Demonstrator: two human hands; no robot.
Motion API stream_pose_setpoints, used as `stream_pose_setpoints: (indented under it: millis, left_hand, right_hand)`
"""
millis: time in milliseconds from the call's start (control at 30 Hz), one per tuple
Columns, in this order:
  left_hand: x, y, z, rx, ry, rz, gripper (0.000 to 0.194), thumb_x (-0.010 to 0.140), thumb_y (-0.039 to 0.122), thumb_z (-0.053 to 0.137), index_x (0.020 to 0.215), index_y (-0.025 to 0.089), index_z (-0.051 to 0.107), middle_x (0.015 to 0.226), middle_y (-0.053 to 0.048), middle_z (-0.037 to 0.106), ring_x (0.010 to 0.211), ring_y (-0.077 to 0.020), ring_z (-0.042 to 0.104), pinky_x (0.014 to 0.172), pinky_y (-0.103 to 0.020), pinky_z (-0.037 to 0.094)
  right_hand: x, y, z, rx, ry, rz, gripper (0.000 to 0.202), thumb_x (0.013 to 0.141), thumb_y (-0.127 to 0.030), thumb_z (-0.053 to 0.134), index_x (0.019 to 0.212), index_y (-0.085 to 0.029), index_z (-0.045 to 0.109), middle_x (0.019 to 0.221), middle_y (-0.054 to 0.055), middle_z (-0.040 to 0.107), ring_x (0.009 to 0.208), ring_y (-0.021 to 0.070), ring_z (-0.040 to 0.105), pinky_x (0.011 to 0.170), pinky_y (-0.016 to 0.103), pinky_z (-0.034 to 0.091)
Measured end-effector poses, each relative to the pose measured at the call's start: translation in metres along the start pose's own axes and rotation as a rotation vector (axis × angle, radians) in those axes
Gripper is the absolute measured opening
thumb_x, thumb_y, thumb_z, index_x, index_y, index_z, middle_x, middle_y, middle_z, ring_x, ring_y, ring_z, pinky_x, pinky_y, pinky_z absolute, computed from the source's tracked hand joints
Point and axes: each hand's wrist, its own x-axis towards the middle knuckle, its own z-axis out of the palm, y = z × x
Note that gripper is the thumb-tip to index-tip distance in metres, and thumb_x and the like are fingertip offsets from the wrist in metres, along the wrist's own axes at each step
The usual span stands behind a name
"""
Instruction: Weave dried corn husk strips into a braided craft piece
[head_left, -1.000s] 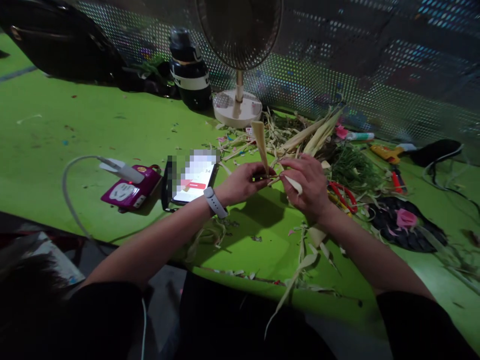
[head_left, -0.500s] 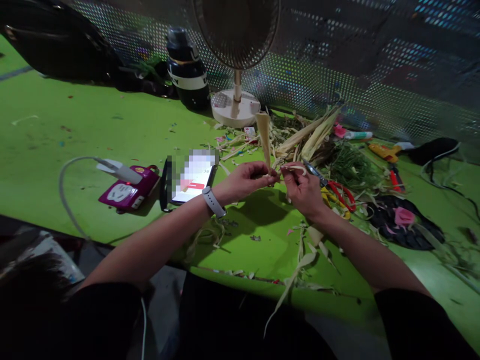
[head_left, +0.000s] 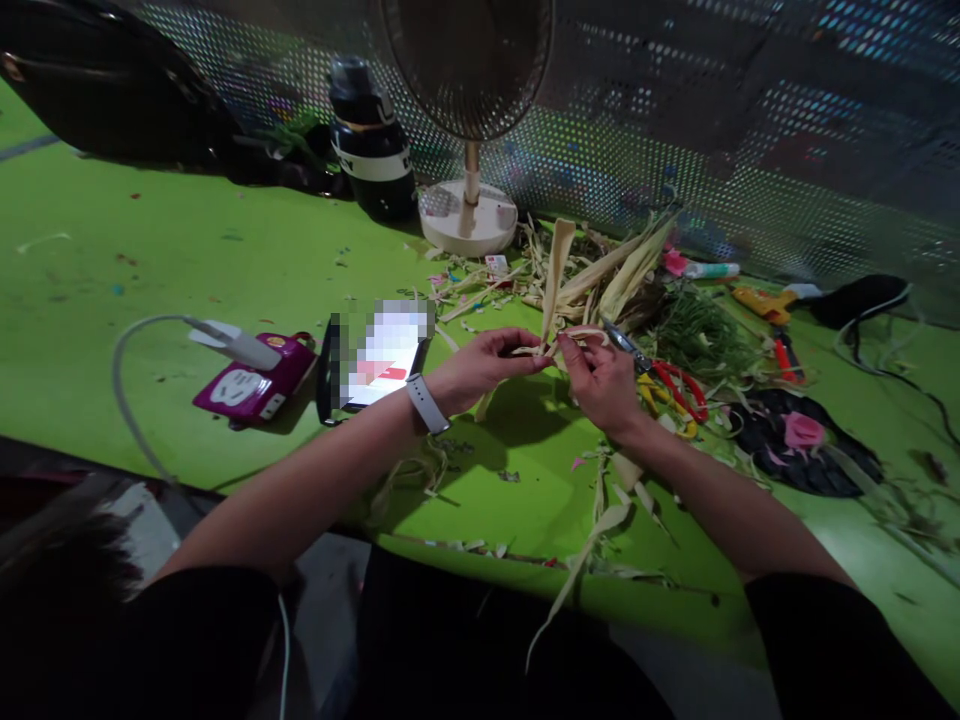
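Over the green table, my left hand (head_left: 501, 362) and my right hand (head_left: 598, 378) meet fingertip to fingertip. Both pinch pale strips of dried corn husk. One wide strip of husk (head_left: 559, 268) stands upright from between the fingers, flaring at its top. A thinner end curls over my right fingers, and another hangs below my left hand. Exactly how the strips cross is hidden by the fingertips. Just beyond my right hand lie scissors (head_left: 679, 390) with red handles. Behind the hands is a heap of dry husks (head_left: 634, 270).
A lit phone (head_left: 386, 350) and a purple power adapter (head_left: 259, 385) with a white cable lie left. A fan (head_left: 469, 215) and a dark bottle (head_left: 375, 165) stand behind. Right are green sprigs (head_left: 705, 330), a yellow glue gun (head_left: 761, 302) and a black mat (head_left: 832, 470) bearing a pink flower.
The upright husk strip has swung to the right and turned its broad side more into view. A loose end now hangs beneath my left hand. Both hands stay nearly in place.
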Motion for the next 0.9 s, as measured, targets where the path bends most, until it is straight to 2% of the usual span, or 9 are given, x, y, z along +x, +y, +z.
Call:
stream_pose_setpoints:
  millis: [167, 267, 467, 533, 633, 700, 767, 833, 900]
  left_hand:
    - [-0.001, 0.003, -0.003, -0.106, -0.036, -0.197, 0.031, 0.065, 0.021, 0.083, 0.086, 0.014, 0.062, 0.078, 0.001, 0.068, 0.069, -0.0078, 0.064, 0.071, -0.025, 0.05]
    - [-0.002, 0.006, -0.004, -0.112, -0.012, -0.241, 0.032, 0.065, 0.022, 0.083, 0.089, 0.016, 0.062, 0.08, 0.0, 0.07, 0.07, -0.0099, 0.066, 0.064, -0.023, 0.048]
    - [0.002, 0.005, -0.005, 0.003, 0.052, -0.117, 0.029, 0.061, 0.021, 0.083, 0.087, 0.015, 0.07, 0.075, 0.0, 0.07, 0.068, -0.0066, 0.062, 0.059, -0.017, 0.042]
    - [0.003, 0.006, -0.007, 0.081, 0.074, -0.048, 0.029, 0.062, 0.024, 0.083, 0.086, 0.014, 0.071, 0.075, 0.0, 0.069, 0.068, -0.0065, 0.061, 0.062, -0.018, 0.043]
    - [0.006, 0.01, -0.012, 0.22, 0.173, 0.044, 0.027, 0.064, 0.028, 0.08, 0.085, 0.014, 0.07, 0.076, -0.001, 0.069, 0.065, -0.0067, 0.058, 0.059, -0.019, 0.042]
    - [0.008, 0.012, -0.017, 0.32, 0.252, 0.078, 0.025, 0.067, 0.029, 0.077, 0.085, 0.014, 0.069, 0.076, -0.001, 0.069, 0.063, -0.0071, 0.056, 0.055, -0.019, 0.041]
    - [0.01, 0.013, -0.021, 0.442, 0.299, 0.107, 0.025, 0.068, 0.029, 0.076, 0.085, 0.013, 0.068, 0.073, -0.002, 0.067, 0.06, -0.0075, 0.055, 0.053, -0.02, 0.04]
    - [0.01, 0.012, -0.024, 0.554, 0.271, 0.122, 0.025, 0.067, 0.029, 0.076, 0.084, 0.013, 0.067, 0.068, -0.001, 0.065, 0.057, -0.0081, 0.053, 0.052, -0.021, 0.041]
    - [0.008, 0.012, -0.024, 0.631, 0.163, 0.125, 0.023, 0.068, 0.03, 0.075, 0.083, 0.014, 0.067, 0.065, -0.001, 0.064, 0.054, -0.0093, 0.053, 0.052, -0.022, 0.042]
  right_hand:
    - [0.001, -0.004, 0.0, -0.039, 0.08, -0.074, 0.024, 0.094, -0.037, 0.048, 0.089, -0.019, 0.064, 0.082, 0.006, 0.069, 0.066, 0.0159, 0.065, 0.064, 0.029, 0.05]
    - [0.001, -0.005, 0.0, -0.085, 0.104, -0.116, 0.023, 0.094, -0.036, 0.048, 0.09, -0.02, 0.064, 0.081, 0.007, 0.069, 0.066, 0.016, 0.065, 0.064, 0.029, 0.049]
    - [0.0, -0.002, 0.001, -0.116, 0.033, -0.055, 0.027, 0.095, -0.039, 0.045, 0.09, -0.019, 0.063, 0.079, 0.006, 0.069, 0.06, 0.0143, 0.062, 0.058, 0.026, 0.045]
    - [0.001, -0.001, 0.001, -0.112, -0.038, 0.013, 0.031, 0.096, -0.041, 0.043, 0.091, -0.018, 0.063, 0.071, 0.004, 0.066, 0.054, 0.0131, 0.059, 0.054, 0.025, 0.042]
    - [0.003, -0.002, -0.002, -0.182, -0.228, 0.06, 0.035, 0.096, -0.043, 0.042, 0.094, -0.017, 0.065, 0.062, 0.001, 0.063, 0.051, 0.0132, 0.055, 0.052, 0.025, 0.038]
    - [0.003, -0.004, -0.005, -0.285, -0.336, -0.031, 0.031, 0.096, -0.038, 0.044, 0.096, -0.017, 0.067, 0.071, 0.003, 0.067, 0.061, 0.0152, 0.059, 0.056, 0.026, 0.04]
    - [0.004, -0.009, -0.01, -0.431, -0.37, -0.187, 0.028, 0.096, -0.031, 0.045, 0.098, -0.016, 0.069, 0.08, 0.007, 0.069, 0.071, 0.0178, 0.061, 0.062, 0.029, 0.042]
    - [0.005, -0.016, -0.017, -0.569, -0.335, -0.344, 0.024, 0.095, -0.023, 0.047, 0.097, -0.015, 0.069, 0.086, 0.011, 0.068, 0.08, 0.0206, 0.06, 0.069, 0.033, 0.044]
    - [0.007, -0.02, -0.024, -0.622, -0.28, -0.483, 0.02, 0.092, -0.018, 0.05, 0.093, -0.018, 0.069, 0.099, 0.012, 0.068, 0.094, 0.0238, 0.059, 0.081, 0.038, 0.045]
